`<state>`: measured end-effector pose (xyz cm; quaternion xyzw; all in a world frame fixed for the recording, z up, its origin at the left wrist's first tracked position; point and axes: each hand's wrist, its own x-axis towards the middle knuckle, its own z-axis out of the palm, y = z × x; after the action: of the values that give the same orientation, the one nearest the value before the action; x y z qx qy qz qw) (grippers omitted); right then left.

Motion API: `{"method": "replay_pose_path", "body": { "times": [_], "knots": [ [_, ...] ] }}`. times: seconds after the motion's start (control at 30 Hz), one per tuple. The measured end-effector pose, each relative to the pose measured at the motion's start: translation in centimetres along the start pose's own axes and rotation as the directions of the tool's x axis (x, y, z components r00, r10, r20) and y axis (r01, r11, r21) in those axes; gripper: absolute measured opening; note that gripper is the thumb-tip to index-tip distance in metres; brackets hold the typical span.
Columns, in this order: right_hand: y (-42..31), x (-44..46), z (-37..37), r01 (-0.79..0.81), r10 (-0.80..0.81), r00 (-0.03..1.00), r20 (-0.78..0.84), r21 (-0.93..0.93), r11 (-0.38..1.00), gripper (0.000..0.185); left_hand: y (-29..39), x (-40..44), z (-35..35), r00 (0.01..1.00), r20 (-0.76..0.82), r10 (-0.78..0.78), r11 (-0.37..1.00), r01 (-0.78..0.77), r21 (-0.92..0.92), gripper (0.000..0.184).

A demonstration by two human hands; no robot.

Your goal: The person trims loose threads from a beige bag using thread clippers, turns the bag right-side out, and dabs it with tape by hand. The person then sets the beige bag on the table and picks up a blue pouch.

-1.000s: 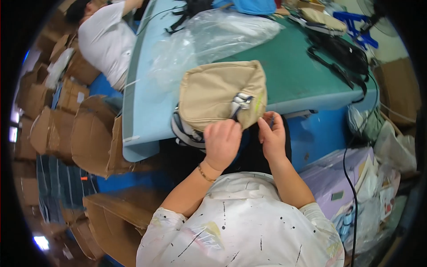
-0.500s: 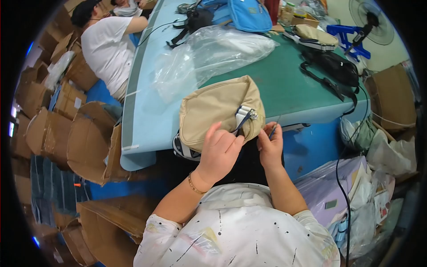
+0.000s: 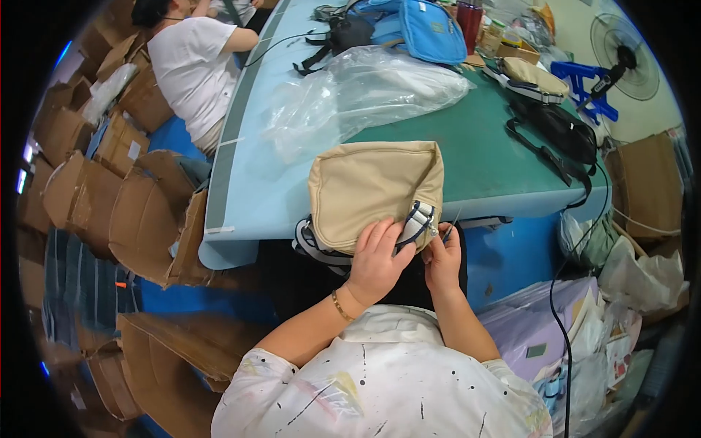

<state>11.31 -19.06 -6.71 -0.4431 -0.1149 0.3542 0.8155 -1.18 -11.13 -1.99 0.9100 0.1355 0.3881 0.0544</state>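
Note:
A beige bag (image 3: 372, 186) with a navy-and-white striped strap (image 3: 419, 221) rests at the near edge of the table (image 3: 467, 175). My left hand (image 3: 377, 263) lies on the bag's lower front, fingers bent over its fabric and the thumb beside the strap. At the bag's lower right corner is my right hand (image 3: 443, 261), closed around a small, thin, dark pointed tool (image 3: 450, 229). Its exact kind is too small to tell. A white and navy strap hangs at the bag's lower left.
Clear plastic wrap (image 3: 365, 91), a blue bag (image 3: 431, 33), a black bag (image 3: 558, 131) and another beige bag (image 3: 533, 77) lie on the table. A person in white (image 3: 193, 77) sits at the left. Cardboard boxes (image 3: 146, 219) stand left; a black cable hangs right.
My left hand has settled from a raised pinch near the strap onto the bag's front. The bag sits more upright, its striped strap now spread flatter. My right hand still holds the tool.

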Motion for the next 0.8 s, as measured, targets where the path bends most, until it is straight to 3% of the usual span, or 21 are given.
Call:
{"method": "replay_pose_path", "body": {
  "times": [0.33,0.4,0.53,0.6,0.73,0.8],
  "knots": [
    [0.5,0.2,-0.7,-0.005,0.005,1.000,0.002,-0.012,1.000,0.018,0.2,0.2,0.7,0.999,-0.033,0.013,0.993,-0.017,-0.121,0.019],
    [0.5,0.0,-0.6,-0.011,0.011,1.000,0.001,-0.025,1.000,0.018,0.6,0.3,0.7,0.988,-0.001,-0.154,0.938,0.145,-0.316,0.024],
    [0.5,-0.2,-0.7,-0.012,0.012,1.000,-0.011,-0.034,0.999,0.019,0.7,0.6,0.3,0.989,0.019,-0.149,0.916,0.145,-0.373,0.028],
    [0.5,-0.1,-0.8,-0.004,0.004,1.000,-0.004,-0.028,1.000,0.022,0.6,0.5,0.3,1.000,-0.013,-0.006,0.966,0.002,-0.258,0.026],
    [0.2,-0.3,-0.6,-0.001,0.001,1.000,-0.002,-0.025,1.000,0.024,0.5,0.6,0.2,0.998,-0.015,0.061,0.972,-0.063,-0.228,0.023],
    [-0.6,-0.6,-0.3,0.043,-0.043,0.999,-0.024,-0.001,0.999,0.026,0.7,1.1,-0.3,1.000,0.009,-0.015,0.927,0.017,-0.375,0.024]
  ]
}}
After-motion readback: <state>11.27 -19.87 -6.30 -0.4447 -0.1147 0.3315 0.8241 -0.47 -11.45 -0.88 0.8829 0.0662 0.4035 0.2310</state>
